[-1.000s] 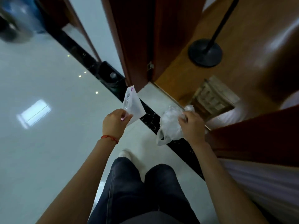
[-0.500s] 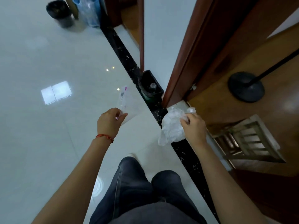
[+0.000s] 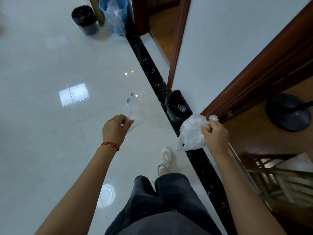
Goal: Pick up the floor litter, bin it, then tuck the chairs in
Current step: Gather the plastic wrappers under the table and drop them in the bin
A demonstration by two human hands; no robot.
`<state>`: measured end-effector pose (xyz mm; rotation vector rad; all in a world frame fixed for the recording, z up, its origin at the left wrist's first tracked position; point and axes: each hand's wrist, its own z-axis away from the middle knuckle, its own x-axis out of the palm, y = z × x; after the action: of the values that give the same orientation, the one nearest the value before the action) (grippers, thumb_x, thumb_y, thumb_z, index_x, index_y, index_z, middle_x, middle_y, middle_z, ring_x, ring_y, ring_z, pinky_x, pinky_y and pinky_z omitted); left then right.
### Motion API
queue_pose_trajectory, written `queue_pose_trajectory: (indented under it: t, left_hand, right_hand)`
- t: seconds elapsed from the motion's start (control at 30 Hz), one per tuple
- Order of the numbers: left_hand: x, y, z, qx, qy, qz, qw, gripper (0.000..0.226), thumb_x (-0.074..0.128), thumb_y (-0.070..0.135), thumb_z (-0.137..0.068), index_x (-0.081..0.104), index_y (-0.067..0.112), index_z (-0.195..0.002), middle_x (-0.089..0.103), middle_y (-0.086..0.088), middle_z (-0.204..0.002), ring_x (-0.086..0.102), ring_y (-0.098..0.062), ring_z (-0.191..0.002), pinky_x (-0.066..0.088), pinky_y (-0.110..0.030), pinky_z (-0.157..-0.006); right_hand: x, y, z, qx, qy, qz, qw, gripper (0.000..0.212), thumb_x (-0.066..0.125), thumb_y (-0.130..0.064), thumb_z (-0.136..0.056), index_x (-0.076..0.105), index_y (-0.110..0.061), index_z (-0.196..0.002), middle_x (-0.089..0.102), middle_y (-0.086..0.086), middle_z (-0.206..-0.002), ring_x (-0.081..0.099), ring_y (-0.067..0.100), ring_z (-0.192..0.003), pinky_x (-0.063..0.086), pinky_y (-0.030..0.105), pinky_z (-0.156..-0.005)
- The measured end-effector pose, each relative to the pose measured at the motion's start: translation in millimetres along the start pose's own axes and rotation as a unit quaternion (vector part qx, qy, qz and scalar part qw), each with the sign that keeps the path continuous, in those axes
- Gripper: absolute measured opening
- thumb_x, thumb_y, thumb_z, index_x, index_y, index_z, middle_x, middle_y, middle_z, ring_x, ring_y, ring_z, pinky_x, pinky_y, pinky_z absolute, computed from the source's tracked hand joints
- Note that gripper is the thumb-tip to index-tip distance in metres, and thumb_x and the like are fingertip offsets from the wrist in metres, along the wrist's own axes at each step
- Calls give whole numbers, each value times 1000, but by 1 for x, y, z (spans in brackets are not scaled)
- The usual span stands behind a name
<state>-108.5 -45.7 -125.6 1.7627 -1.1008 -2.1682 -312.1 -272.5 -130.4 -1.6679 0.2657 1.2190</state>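
Observation:
My left hand point(image 3: 116, 128) pinches a clear zip bag point(image 3: 133, 112) with a barcode sticker and a pink strip, held out over the white tiled floor. My right hand point(image 3: 215, 134) grips a crumpled white plastic bag point(image 3: 191, 133) that hangs down over the black floor strip. A small black bin point(image 3: 176, 106) with some litter inside stands against the wall just ahead of my right hand. Further off, at the top, stand a round black bin point(image 3: 85, 18) and a blue bin point(image 3: 113, 14) lined with clear plastic.
A black marble strip point(image 3: 149, 65) runs along the wall. Dark wooden door frames point(image 3: 254, 77) open onto a wood-floored room with a round black stand base point(image 3: 288, 112) and a wooden chair point(image 3: 277, 175) at lower right. My white shoe point(image 3: 165, 158) steps forward.
I have walked forward along the wall and my view has turned left. The small black bin is closer to my right hand, and the two far bins have come fully into view.

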Motion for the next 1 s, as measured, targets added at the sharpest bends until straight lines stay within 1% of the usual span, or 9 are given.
queue_pose_trajectory:
  t: [0.13,0.2,0.33,0.43,0.5,0.6,0.73,0.87,1.0]
  left_hand:
    - [11,13,-62,11,-17,-9,1000,24,66,23,-83,62,1,-76,67,-14,-80,61,-34,-73,50,-44,-67]
    - [14,21,-86,18,-29,-17,999,24,65,24,-83,62,2,-77,67,-13,-81,61,-33,-73,51,-45,-67]
    - [22,38,-139,44,-54,-23,997,23,65,25,-83,63,3,-78,68,-12,-81,61,-32,-72,51,-42,-67]
    - [30,46,-179,68,-79,-25,994,23,66,24,-83,64,2,-78,68,-13,-81,61,-31,-70,52,-42,-67]
    - [37,49,-207,89,-106,-28,990,22,66,24,-82,64,2,-78,68,-13,-81,61,-30,-70,52,-43,-67]
    - [50,53,-252,138,-159,-34,977,20,67,23,-82,64,4,-78,68,-13,-80,60,-29,-70,51,-40,-66]
    - [62,54,-315,207,-222,-40,952,19,67,22,-82,63,3,-77,67,-13,-80,60,-30,-69,51,-40,-66]
    - [76,53,-367,267,-265,-49,925,19,67,20,-82,64,1,-80,68,-16,-81,59,-32,-68,52,-43,-68]
    - [108,49,-393,306,-312,-48,898,17,67,17,-82,65,0,-82,67,-17,-81,59,-31,-69,54,-44,-68]
  right_hand:
    - [18,-7,-52,21,-4,-15,1000,24,60,-7,-83,46,-7,-63,50,10,-70,45,23,-69,30,28,-62]
    - [24,-9,-69,39,-5,-13,999,20,61,-7,-83,52,-2,-65,55,13,-72,46,23,-70,30,28,-62]
    - [33,-20,-104,70,-8,-16,997,17,61,-6,-83,58,7,-72,60,21,-76,52,32,-72,35,31,-61]
    - [39,-25,-125,100,5,-14,995,17,61,-5,-83,59,10,-75,61,23,-78,54,35,-74,41,38,-63]
    - [44,-27,-136,129,25,-19,991,17,61,-6,-83,58,9,-75,61,22,-79,54,35,-75,42,39,-64]
    - [57,-34,-151,185,59,-17,981,16,60,-7,-84,58,5,-74,59,19,-77,50,28,-72,38,34,-62]
    - [84,-51,-164,262,116,-12,958,16,61,-6,-84,57,3,-71,56,16,-72,45,23,-70,38,34,-65]
    - [115,-62,-175,323,155,-16,933,20,64,-6,-81,54,2,-66,54,15,-66,45,23,-64,37,32,-61]
    - [144,-59,-186,361,183,-43,913,21,64,-8,-82,54,1,-66,55,15,-65,48,26,-63,38,30,-61]
